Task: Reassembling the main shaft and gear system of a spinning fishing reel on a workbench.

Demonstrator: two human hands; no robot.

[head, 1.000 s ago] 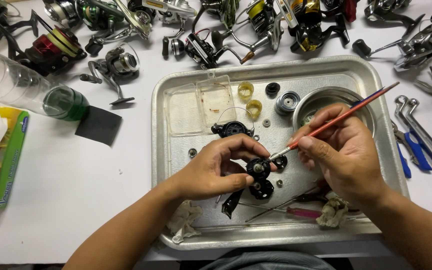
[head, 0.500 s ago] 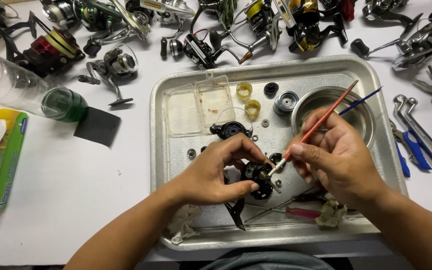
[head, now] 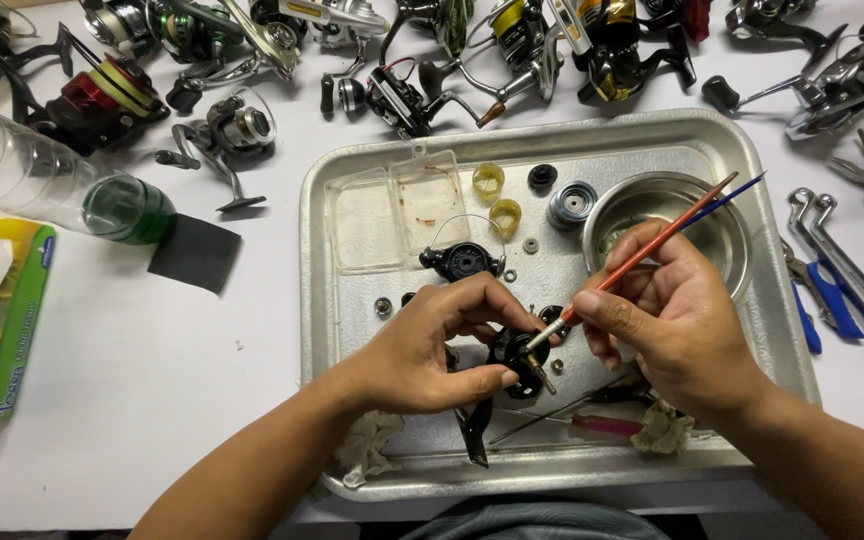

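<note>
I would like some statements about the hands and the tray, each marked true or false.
1. The right hand holds a red-handled brush. True.
2. The left hand holds a black reel part over the metal tray. True.
3. The brush tip touches the yellow rings. False: it meets the black reel part.
4. The metal bowl stands outside the tray. False: it is inside the tray.
5. The fishing reels lie beyond the tray. True.

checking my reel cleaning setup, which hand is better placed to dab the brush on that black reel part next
Right. The right hand already grips the red-handled brush, its tip almost at the black reel part. The left hand is occupied pinching that part above the metal tray, so it likely serves best as the steadying hand.
</note>
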